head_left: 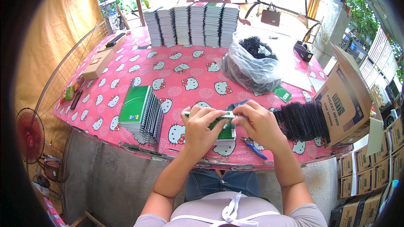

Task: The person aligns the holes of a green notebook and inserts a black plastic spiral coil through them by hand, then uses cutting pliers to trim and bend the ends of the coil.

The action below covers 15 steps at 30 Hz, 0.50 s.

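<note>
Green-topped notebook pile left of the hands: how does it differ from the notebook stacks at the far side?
The green-topped pile stands alone near the front edge of the pink tablecloth; the far stacks form a row, side by side, at the back. The green-topped pile is lower, the far stacks taller. Both are notebooks with dark spiral bindings.

A red fan [30, 135] is seen at left, a brown handbag [270, 17] at the back; cardboard boxes [370, 166] are stacked at lower right
</note>
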Motion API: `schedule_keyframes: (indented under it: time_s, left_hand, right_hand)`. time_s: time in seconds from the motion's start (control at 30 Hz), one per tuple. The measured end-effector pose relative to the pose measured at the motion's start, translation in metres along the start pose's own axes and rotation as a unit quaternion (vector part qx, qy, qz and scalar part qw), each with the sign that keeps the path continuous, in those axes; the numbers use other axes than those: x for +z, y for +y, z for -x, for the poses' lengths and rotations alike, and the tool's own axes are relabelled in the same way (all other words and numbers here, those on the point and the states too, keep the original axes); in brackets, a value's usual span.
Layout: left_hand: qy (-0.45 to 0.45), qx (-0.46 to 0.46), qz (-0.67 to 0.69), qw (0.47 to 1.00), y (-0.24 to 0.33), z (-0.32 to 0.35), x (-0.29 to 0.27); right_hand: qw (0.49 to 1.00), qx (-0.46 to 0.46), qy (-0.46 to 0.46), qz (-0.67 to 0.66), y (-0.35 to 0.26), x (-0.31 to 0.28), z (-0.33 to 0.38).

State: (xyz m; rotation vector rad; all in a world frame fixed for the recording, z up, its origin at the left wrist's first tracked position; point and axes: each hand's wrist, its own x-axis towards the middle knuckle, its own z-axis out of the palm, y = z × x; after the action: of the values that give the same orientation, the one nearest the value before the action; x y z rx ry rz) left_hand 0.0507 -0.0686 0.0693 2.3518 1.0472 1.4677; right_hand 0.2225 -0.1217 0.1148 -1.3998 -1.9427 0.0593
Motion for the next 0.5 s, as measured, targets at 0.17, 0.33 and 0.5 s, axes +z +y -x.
schedule_keyframes:
  time_s: [0.17, 0.33, 0.5]
  left_hand:
    - [-0.023, 0.004, 0.017, 1.000, -0.001, 0.002, -0.006]
    - [0.003, 0.015, 0.031, 0.999, 0.004, -0.006, -0.004]
    - [0.020, 0.014, 0.017, 1.000, -0.002, -0.004, -0.005]
  right_hand:
    - [0.994, -0.050, -0.092, -0.021, 0.025, 0.002, -0.007]
    - [0.978, -0.008, -0.142, 0.154, 0.165, 0.024, 0.003]
    - [0.952, 0.152, -0.161, 0.214, 0.159, 0.059, 0.014]
